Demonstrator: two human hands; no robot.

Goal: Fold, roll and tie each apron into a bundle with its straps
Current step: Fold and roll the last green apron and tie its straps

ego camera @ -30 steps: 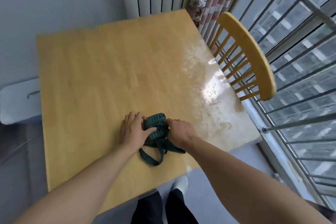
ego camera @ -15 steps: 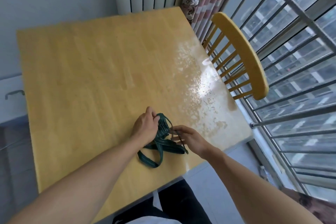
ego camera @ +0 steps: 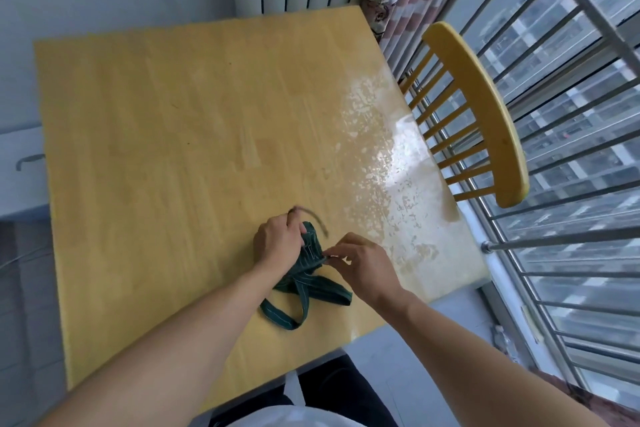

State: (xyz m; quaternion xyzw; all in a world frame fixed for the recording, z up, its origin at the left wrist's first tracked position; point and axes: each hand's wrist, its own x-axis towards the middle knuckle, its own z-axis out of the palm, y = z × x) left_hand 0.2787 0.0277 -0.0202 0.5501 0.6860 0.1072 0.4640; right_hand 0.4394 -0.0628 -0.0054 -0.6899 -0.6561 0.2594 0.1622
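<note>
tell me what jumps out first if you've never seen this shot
Two hands meet at the near edge of the yellow wooden table: the left hand grips a small rolled green striped apron bundle while the right hand pinches at its side. Loose straps trail toward the person. A yellow spindle-back chair stands at the right by the barred window.

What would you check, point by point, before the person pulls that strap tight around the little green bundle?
1. Left hand grips the rolled apron: ok.
2. Right hand pinches at the roll's side: ok.
3. Thin strap wrapped round the roll: cannot tell, it is blurred.
4. Wide strap loop lies loose on the table, not tucked: not ok.
5. Bundle sits away from the table edge: ok.
</note>
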